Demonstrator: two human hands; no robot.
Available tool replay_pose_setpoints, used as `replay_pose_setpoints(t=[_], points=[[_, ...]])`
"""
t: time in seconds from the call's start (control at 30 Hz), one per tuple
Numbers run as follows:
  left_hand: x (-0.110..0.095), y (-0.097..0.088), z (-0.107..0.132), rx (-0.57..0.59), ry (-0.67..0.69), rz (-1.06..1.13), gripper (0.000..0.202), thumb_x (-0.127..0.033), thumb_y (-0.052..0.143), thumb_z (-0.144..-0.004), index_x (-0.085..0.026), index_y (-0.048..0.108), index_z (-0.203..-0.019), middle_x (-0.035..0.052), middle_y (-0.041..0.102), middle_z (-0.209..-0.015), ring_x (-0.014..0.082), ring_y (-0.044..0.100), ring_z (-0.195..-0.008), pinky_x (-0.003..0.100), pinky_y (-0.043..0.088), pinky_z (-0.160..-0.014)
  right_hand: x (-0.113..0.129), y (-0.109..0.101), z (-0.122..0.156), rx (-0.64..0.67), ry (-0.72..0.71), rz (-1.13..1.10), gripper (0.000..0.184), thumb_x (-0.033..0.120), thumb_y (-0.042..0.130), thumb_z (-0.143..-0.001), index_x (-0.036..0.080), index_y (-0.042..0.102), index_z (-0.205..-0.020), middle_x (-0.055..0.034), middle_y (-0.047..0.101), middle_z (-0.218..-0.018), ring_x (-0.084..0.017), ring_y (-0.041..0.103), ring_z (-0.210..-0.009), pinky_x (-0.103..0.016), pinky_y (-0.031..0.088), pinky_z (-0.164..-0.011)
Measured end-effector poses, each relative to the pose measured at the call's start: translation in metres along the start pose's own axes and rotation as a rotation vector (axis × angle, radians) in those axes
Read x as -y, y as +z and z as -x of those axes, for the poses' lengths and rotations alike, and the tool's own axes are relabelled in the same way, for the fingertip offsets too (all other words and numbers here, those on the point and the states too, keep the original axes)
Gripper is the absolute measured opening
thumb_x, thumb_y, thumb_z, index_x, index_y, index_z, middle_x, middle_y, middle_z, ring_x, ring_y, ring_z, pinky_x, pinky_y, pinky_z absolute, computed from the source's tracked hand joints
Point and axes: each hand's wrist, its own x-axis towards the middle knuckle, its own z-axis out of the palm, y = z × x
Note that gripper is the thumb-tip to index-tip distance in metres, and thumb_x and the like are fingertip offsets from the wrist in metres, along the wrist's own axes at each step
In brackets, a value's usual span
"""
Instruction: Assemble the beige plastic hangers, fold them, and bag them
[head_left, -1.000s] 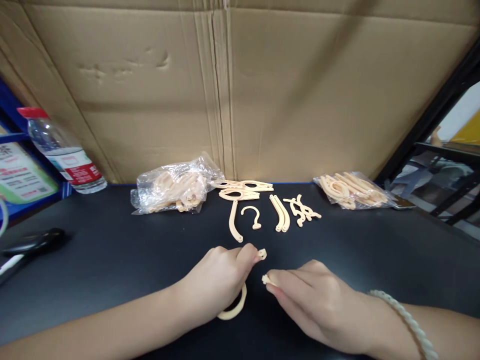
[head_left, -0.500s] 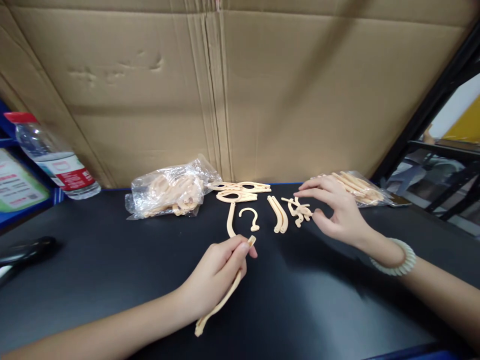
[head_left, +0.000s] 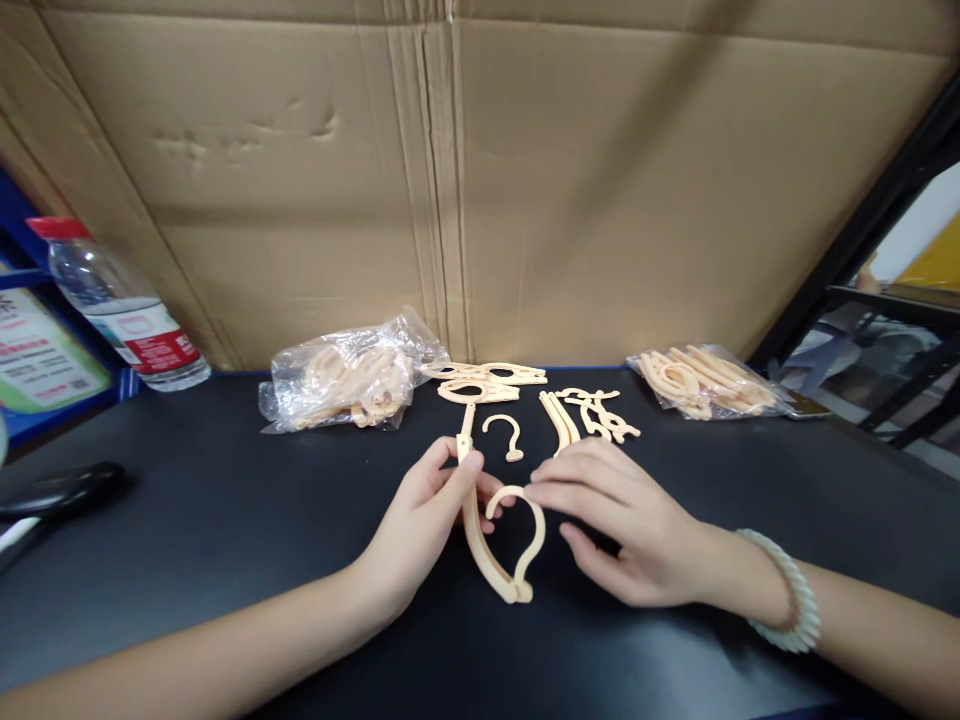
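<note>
My left hand (head_left: 424,525) is closed around a curved beige hanger arm (head_left: 484,555), which slants down from its fingers. At the arm's lower end sits the base of a beige hanger hook (head_left: 538,535); whether the two are joined I cannot tell. The fingertips of my right hand (head_left: 630,520) are on the top of this hook, with the thumb a little apart. Another hook (head_left: 514,435) lies on the black table just beyond. Behind my right hand are several slim curved arms (head_left: 556,415) and a small pile of hooks (head_left: 604,415).
Flat hanger pieces (head_left: 491,380) lie at the back middle. Clear bags of beige parts stand at left (head_left: 352,385) and right (head_left: 705,380). A red-capped bottle (head_left: 142,320) and a dark object (head_left: 67,490) are at far left. A cardboard wall (head_left: 600,200) closes the back.
My right hand has come from the hook pile to the middle, where a hook now touches the arm. The pile is more spread out. My left hand has turned the arm.
</note>
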Motion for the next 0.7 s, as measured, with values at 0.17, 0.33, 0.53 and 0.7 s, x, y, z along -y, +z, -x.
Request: replay_pose_setpoints(t=[0.17,0.33,0.53,0.7], points=[[0.0,-0.001,0.0,-0.007,-0.001,0.03,0.029,-0.046,0.058,-0.091,-0.02,0.046,-0.087,0.0023,0.073,-0.079,0.0134,0.065,-0.069,0.026,0.056,-0.064,0.008,0.004,0.002,0.087,-0.223,0.169,0.029,0.024,0.057,-0.092,0.011,0.06,-0.118,-0.0083,0.07,-0.111,-0.024,0.055,-0.104,-0.041,0.044,-0.09],[0.001,-0.001,-0.001,-0.029,-0.008,0.047,0.027,-0.044,0.057,-0.093,-0.02,0.045,-0.088,0.003,0.073,-0.081,0.0147,0.066,-0.073,0.027,0.057,-0.065,0.006,0.009,0.003,0.125,-0.158,0.217,0.027,0.033,0.057,-0.095,0.014,0.064,-0.112,-0.0054,0.071,-0.099,-0.022,0.055,-0.102,-0.04,0.038,-0.093],[0.006,-0.005,-0.003,-0.094,0.205,-0.138,0.03,-0.039,0.051,-0.096,-0.025,0.043,-0.121,0.0092,0.061,-0.127,0.019,0.068,-0.091,0.038,0.06,-0.078,0.002,0.01,0.004,0.155,-0.129,0.207,0.015,0.024,0.054,-0.094,0.015,0.066,-0.095,-0.0019,0.061,-0.075,-0.019,0.052,-0.083,-0.04,0.036,-0.087],[0.002,-0.016,-0.003,-0.183,0.757,-0.834,0.049,-0.022,0.057,-0.092,-0.027,0.038,-0.138,0.009,0.038,-0.151,0.0262,0.036,-0.139,0.049,0.031,-0.114,0.001,0.01,0.006,0.133,-0.059,0.188,0.013,0.021,0.053,-0.094,0.014,0.064,-0.091,-0.0003,0.059,-0.073,-0.015,0.048,-0.072,-0.041,0.033,-0.083]])
